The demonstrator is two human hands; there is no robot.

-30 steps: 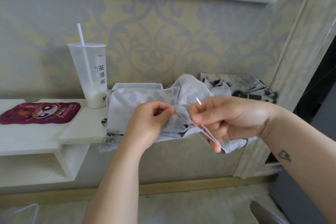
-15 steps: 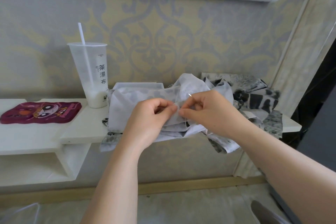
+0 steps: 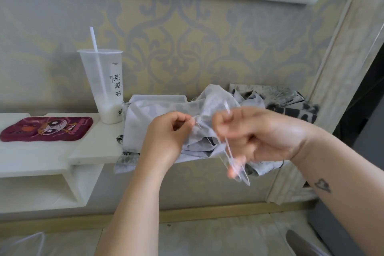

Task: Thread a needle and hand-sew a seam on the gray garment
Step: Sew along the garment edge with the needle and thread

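Left hand (image 3: 166,133) pinches fold of thin pale-gray fabric garment (image 3: 145,114). Right hand (image 3: 255,133), blurred, fingers curled round slim metal needle (image 3: 227,107); white thread (image 3: 227,146) hangs below.

Open below and in front of the white shelf (image 3: 91,151). Blocked behind by wallpapered wall (image 3: 187,48). On top, obstructed by maroon cartoon mat (image 3: 45,129), tall plastic cup (image 3: 104,89) with straw (image 3: 94,37), and just beside it gray garment (image 3: 137,122) heap overhanging the edge.

Home room: damask wallpaper (image 3: 176,33), white shelf (image 3: 41,158), drink cup (image 3: 104,85).
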